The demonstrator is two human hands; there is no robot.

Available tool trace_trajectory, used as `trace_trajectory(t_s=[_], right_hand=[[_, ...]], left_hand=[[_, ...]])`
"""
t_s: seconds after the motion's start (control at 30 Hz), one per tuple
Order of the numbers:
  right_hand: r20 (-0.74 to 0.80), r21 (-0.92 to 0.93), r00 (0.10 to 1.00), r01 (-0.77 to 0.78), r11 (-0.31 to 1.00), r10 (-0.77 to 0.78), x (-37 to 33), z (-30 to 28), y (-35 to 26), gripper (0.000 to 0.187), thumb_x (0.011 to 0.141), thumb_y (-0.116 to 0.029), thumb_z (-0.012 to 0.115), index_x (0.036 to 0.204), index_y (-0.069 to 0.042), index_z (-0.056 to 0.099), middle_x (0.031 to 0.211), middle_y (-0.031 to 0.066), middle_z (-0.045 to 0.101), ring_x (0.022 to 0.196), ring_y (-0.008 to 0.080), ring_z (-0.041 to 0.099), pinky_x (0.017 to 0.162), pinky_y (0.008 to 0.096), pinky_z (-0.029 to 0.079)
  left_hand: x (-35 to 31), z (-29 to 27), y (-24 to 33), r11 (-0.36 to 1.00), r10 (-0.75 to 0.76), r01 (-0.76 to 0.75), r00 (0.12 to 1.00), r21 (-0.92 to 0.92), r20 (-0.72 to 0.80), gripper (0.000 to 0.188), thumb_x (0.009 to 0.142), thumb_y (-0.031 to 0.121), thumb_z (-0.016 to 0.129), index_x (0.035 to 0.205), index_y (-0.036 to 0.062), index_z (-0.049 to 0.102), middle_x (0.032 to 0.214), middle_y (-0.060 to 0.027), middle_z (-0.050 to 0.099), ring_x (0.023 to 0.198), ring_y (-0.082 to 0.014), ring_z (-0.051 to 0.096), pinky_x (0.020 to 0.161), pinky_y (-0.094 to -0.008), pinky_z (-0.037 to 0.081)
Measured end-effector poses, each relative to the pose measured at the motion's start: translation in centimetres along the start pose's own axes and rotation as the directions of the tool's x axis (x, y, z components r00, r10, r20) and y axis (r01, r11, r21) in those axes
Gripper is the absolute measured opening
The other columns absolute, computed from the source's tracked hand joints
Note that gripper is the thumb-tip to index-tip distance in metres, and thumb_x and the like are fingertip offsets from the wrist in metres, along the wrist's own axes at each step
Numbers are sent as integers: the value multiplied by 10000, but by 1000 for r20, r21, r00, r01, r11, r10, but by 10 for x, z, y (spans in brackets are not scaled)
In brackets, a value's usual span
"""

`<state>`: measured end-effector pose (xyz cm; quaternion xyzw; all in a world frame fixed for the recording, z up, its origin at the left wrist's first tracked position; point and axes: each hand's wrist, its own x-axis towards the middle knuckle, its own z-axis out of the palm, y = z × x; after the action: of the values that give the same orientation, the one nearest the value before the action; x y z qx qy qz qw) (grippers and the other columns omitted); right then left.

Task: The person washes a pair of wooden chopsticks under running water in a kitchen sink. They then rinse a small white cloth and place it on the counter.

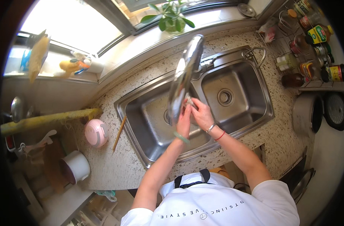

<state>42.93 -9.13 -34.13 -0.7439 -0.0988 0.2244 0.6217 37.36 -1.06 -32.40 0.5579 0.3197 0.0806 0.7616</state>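
Note:
My left hand (184, 122) and my right hand (203, 116) are close together over the divider of the double steel sink (121, 103). Their fingers are closed and meet at the tips. A small pale thing (188, 99) shows at the fingertips, too small and partly covered for me to name. The tall chrome faucet (189, 60) arches in front of the hands, and its lower end hides part of my left hand. Whether water runs from it I cannot tell. A drain (225, 97) lies in the right basin.
Left of the sink are a wooden stick (120, 132), a pink round appliance (96, 133) and a white pot (77, 167). A rack of bottles and jars (301, 45) stands at the far right, above a grey cooker (306, 113). A potted plant (172, 20) sits on the windowsill.

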Motion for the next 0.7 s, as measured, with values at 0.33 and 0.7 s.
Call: trace_trajectory(t_s=[0.33, 0.7], right_hand=[[-96, -614, 823, 394, 684, -560, 92, 58, 25, 311, 791, -111, 590, 1076, 9, 558, 1147, 168, 521, 1064, 337, 490, 917, 393, 429], [182, -607, 777, 571, 553, -603, 80, 159, 5, 302, 740, -108, 588, 1032, -30, 598, 1147, 112, 552, 1115, 294, 497, 928, 347, 454]], left_hand=[[104, -37, 14, 896, 192, -193, 980, 401, 43, 396, 900, 165, 582, 1258, 4, 526, 1272, -138, 515, 1146, -208, 510, 964, -322, 423], [76, -139, 14, 898, 266, -169, 944, 405, -196, 406, 935, 149, 519, 1282, -57, 476, 1302, -194, 473, 1165, -271, 507, 1003, -348, 401]])
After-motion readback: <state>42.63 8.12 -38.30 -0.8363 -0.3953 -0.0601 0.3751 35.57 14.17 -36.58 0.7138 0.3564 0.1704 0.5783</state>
